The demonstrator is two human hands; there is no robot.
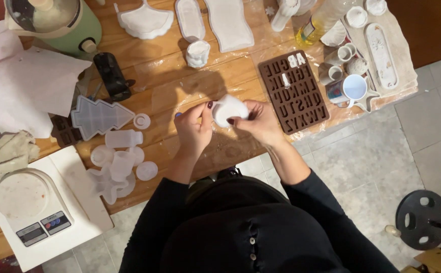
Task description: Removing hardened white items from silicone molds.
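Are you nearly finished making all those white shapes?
Some look done: white cast pieces already lie at the table's far edge. Right now the left hand and right hand grip a small white mould between them. The brown letter mould holds only a few white letters, and the clear tree mould looks empty.

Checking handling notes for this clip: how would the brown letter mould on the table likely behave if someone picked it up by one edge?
The brown letter mould looks thin, flat and matte, like silicone, so it would probably flop or bend rather than stay stiff. It seems light for its size. A few white cast letters sit in its cavities; tilting it might spill them.
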